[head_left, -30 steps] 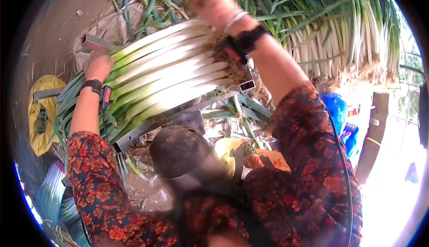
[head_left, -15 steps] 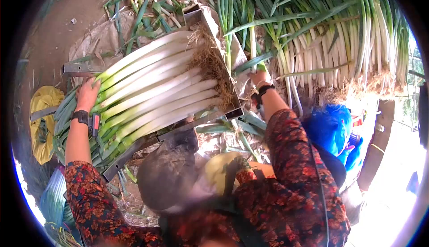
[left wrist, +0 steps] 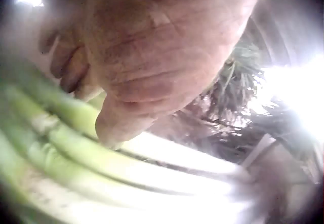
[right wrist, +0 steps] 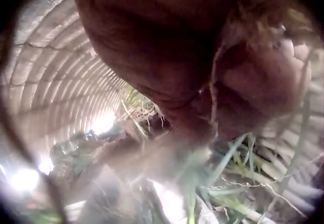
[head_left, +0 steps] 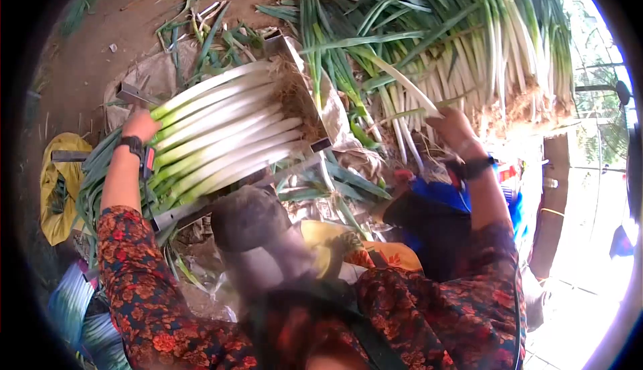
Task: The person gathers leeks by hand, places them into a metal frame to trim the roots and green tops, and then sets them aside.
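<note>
Head view: nearest to us, two floral sleeves (head_left: 147,283) lead to the bare hands, with dark wristbands (head_left: 130,143) at both wrists. We observe the left hand (head_left: 140,125) at the upper edge of a row of green onions (head_left: 221,129), over the green part of the stalks. Its fingers and thumb are bent onto them; in the left wrist view the thumb tip touches a stalk. The right hand (head_left: 455,129), to the right of the row and well apart from it, pinches the lower end of a single green onion (head_left: 402,82), which slants up and to the left. The right wrist view shows us this hand in shadow, its fingers curled and a thin root (right wrist: 214,82) across it; the exact finger contact we cannot tell.

The row lies side by side on a metal frame (head_left: 309,95), its tangled roots (head_left: 291,102) towards the end bar and its leaves spilling to the left. Beside the leaves we note a yellow bag (head_left: 60,192). Farther out, loose leaves (head_left: 231,42) lie on brown ground (head_left: 80,55), and a large heap of green onions (head_left: 469,68) occupies the upper right, roots towards us. At the right stands a brown post (head_left: 552,209), with bright light beyond.
</note>
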Demonstrator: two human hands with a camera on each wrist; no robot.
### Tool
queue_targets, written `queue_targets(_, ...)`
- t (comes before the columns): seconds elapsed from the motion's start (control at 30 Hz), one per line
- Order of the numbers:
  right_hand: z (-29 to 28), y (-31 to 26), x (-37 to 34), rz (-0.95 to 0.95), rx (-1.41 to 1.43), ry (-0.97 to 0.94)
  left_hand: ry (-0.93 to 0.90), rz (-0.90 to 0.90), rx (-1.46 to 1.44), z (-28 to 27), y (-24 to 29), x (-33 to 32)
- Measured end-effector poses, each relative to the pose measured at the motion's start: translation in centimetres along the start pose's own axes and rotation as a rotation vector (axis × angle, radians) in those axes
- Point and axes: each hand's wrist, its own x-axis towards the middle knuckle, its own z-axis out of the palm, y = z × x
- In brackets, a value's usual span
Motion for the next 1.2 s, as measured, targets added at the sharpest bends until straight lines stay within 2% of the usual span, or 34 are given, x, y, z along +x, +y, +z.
queue_targets(0.07, -3.1, 0.9, -6.6, 0.097, -0.044, 0.086, 0.078, 0.059, -0.017, -0.8, 0.8, 1.8)
queue_targets(0.13, -5.1, 2.2, -13.1, -0.007, -0.028, 0.155, 0.07, 0.174, -0.014, -5.1, 5.2, -0.8)
queue_targets(0.2, -6.1, 2.6, -19.3, 0.046, -0.004, 0.236, 0.097, 0.498, -0.213, -9.1, 10.1, -4.6)
queue_targets(0.23, -6.2, 3.3, -22.0, 0.06, 0.027, 0.269, 0.107, 0.62, -0.274, -9.4, 12.6, -4.9)
queue_targets(0.27, -6.1, 4.3, -24.4, 0.072, 0.058, 0.298, 0.231, 0.799, -0.279, -10.3, 15.6, -7.2)
queue_targets(0.3, -6.0, 5.8, -26.6, 0.065, 0.093, 0.318, 0.236, 0.94, -0.343, -11.0, 19.0, -8.8)
queue_targets(0.33, -5.7, 7.0, -28.6, 0.051, 0.125, 0.334, 0.158, 1.054, -0.463, -11.4, 22.1, -11.2)
queue_targets(0.37, -5.5, 5.2, -31.3, 0.111, 0.236, 0.302, 0.297, 1.287, -0.389, -11.0, 25.7, -12.2)
queue_targets(0.4, -5.7, 2.8, -34.2, 0.168, 0.347, 0.264, 0.369, 1.385, -0.33, -10.8, 29.0, -14.8)
queue_targets(0.43, -5.8, 2.4, -36.2, 0.166, 0.381, 0.256, 0.363, 1.507, -0.357, -9.2, 32.9, -15.6)
queue_targets(0.47, -5.5, 2.5, -38.0, 0.162, 0.412, 0.24, 0.48, 1.598, -0.343, -9.0, 35.1, -18.9)
queue_targets(0.5, -5.3, 3.7, -39.5, 0.144, 0.43, 0.235, 0.693, 1.596, -0.404, -7.9, 36.9, -21.3)
queue_targets(0.53, -5.2, 4.6, -40.5, 0.124, 0.448, 0.226, 0.738, 1.602, -0.378, -8.2, 37.8, -23.7)
queue_targets(0.6, -5.1, 5.8, -41.7, 0.041, 0.673, 0.107, 0.802, 1.553, -0.399, -7.2, 40.3, -24.6)
queue_targets(0.67, -4.7, 6.9, -41.1, 0.018, 0.748, 0.045, 1.019, 1.428, -0.427, -8.5, 38.3, -25.3)
queue_targets(0.7, -4.3, 6.5, -40.3, 0.032, 0.699, 0.068, 1.148, 1.373, -0.407, -9.4, 37.3, -24.9)
queue_targets(0.77, -3.8, 5.1, -37.1, -0.005, 0.53, 0.068, 1.214, 1.252, -0.263, -11.9, 34.2, -24.5)
queue_targets(0.8, -3.6, 4.5, -35.2, -0.019, 0.446, 0.07, 1.253, 1.169, -0.286, -13.2, 31.8, -24.6)
queue_targets(0.87, -2.1, 4.9, -29.0, -0.24, 0.239, 0.159, 1.424, 1.03, -0.222, -15.0, 26.0, -23.2)
queue_targets(0.9, -1.1, 3.0, -26.3, -0.366, 0.196, 0.166, 1.384, 0.988, -0.226, -15.7, 23.2, -22.2)
queue_targets(0.93, 0.1, 0.0, -23.7, -0.486, 0.156, 0.176, 1.379, 0.883, -0.105, -16.2, 19.4, -22.5)
queue_targets(0.97, 2.1, -6.0, -23.6, -0.493, 0.273, 0.214, 1.18, 0.791, -0.128, -16.3, 16.2, -23.0)
queue_targets(1.0, 4.0, -7.3, -20.6, -0.504, 0.486, 0.152, 0.982, 0.677, -0.134, -16.3, 12.9, -23.4)
queue_targets(1.03, 6.0, -10.3, -18.8, -0.844, 0.174, 0.42, 0.802, 0.556, -0.118, -16.4, 9.7, -23.9)
queue_targets(1.07, 8.4, -13.2, -17.0, -1.029, 0.218, 0.502, 0.776, 0.558, -0.044, -15.9, 6.1, -23.3)
queue_targets(1.1, 9.9, -15.7, -15.4, -1.173, 0.004, 0.618, 0.789, 0.615, 0.085, -15.8, 3.0, -23.2)
queue_targets(1.13, 12.4, -17.6, -13.7, -1.211, 0.08, 0.579, 0.695, 0.534, 0.01, -15.3, 0.5, -23.5)
queue_targets(1.2, 17.5, -21.4, -10.7, -1.236, 0.188, 0.445, 0.389, 0.245, 0.003, -15.4, -2.5, -23.5)
